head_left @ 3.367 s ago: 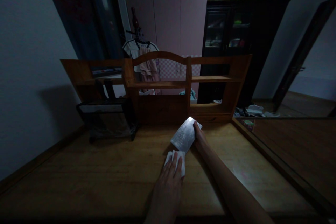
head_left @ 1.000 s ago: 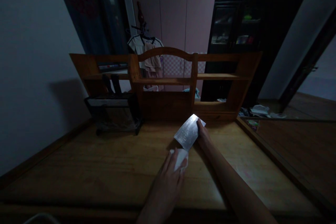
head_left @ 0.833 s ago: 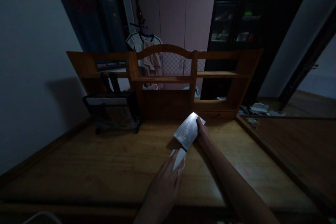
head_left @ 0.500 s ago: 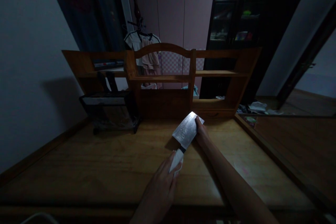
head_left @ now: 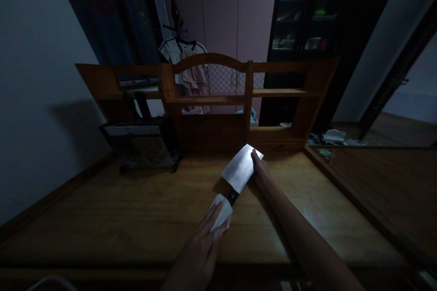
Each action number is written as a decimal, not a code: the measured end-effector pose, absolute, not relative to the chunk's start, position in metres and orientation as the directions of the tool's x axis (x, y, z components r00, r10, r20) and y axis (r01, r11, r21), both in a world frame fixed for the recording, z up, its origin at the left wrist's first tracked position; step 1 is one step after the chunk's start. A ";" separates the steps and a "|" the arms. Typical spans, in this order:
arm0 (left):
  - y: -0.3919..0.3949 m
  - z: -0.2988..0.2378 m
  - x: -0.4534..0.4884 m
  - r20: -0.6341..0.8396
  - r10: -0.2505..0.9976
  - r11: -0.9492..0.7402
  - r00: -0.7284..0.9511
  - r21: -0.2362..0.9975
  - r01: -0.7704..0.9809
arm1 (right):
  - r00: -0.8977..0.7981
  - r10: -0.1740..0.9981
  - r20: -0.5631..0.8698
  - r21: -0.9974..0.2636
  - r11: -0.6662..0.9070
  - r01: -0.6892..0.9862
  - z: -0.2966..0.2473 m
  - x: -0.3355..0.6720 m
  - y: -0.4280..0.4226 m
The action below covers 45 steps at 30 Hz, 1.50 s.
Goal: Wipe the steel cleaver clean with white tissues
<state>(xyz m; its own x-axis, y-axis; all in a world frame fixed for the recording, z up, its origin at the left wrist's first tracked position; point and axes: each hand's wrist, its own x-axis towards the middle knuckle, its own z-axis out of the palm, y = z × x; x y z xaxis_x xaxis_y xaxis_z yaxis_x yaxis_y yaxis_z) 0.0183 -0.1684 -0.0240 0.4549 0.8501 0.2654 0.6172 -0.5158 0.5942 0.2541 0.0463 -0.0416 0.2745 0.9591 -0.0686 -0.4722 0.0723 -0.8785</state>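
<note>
A broad steel cleaver (head_left: 241,169) lies tilted over the wooden desk (head_left: 136,218), its dark handle (head_left: 232,197) pointing toward me. My right hand (head_left: 260,173) pinches the blade's far right edge and holds it up. My left hand (head_left: 201,245) is closed around a white tissue (head_left: 221,216) wrapped over the cleaver's handle end. The room is dim, so fine detail of the fingers is hard to read.
A wooden shelf unit (head_left: 211,100) stands at the back of the desk, with a black wire rack (head_left: 139,143) to its left. A pink wardrobe (head_left: 221,18) and dark cabinet (head_left: 307,36) stand behind. A second wooden surface (head_left: 382,182) adjoins on the right.
My left hand has slid the tissue back from the blade down along the handle, toward me. The right hand keeps its grip on the blade's edge; the cleaver stays nearly in place.
</note>
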 end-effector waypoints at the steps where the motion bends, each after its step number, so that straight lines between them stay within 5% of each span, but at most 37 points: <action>1: -0.169 -0.024 0.016 0.247 0.860 -0.496 0.447 0.611 0.617 | 0.270 0.960 -0.073 -0.883 0.064 -0.464 -0.041 0.253 0.045; 7: -0.176 -0.024 0.001 0.201 0.887 -0.428 0.415 0.692 0.581 | 0.218 0.974 -0.058 -0.912 0.037 -0.408 -0.038 0.247 0.039; 14: -0.192 -0.023 0.006 0.356 0.880 -0.473 0.315 0.726 0.500 | 0.176 0.984 -0.031 -0.941 0.031 -0.338 -0.042 0.244 0.042; 24: -0.193 -0.018 0.006 0.348 0.840 -0.540 0.416 0.611 0.579 | 0.130 0.990 -0.056 -0.939 -0.008 -0.343 -0.041 0.244 0.042; 35: -0.197 -0.045 0.024 0.441 0.846 -0.531 0.301 0.634 0.563 | -0.370 0.929 -0.015 -0.855 -0.204 -0.477 -0.014 0.222 0.005; 41: -0.199 -0.050 0.044 0.346 0.923 -0.384 0.169 0.856 0.345 | -0.444 0.880 -0.167 -0.825 -0.371 -0.425 -0.018 0.220 0.005; 45: -0.187 -0.051 0.035 0.168 0.984 -0.165 0.058 0.985 -0.047 | -0.325 0.936 -0.133 -0.780 -0.301 -0.548 -0.008 0.220 0.007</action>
<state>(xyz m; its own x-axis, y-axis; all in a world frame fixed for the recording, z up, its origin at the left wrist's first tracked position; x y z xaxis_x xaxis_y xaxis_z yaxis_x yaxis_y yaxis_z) 0.0350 -0.1868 -0.0511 0.0576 0.9842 0.1677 -0.0473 -0.1651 0.9851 0.2203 0.0067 -0.0085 -0.3249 0.9363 -0.1332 -0.5481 -0.3012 -0.7803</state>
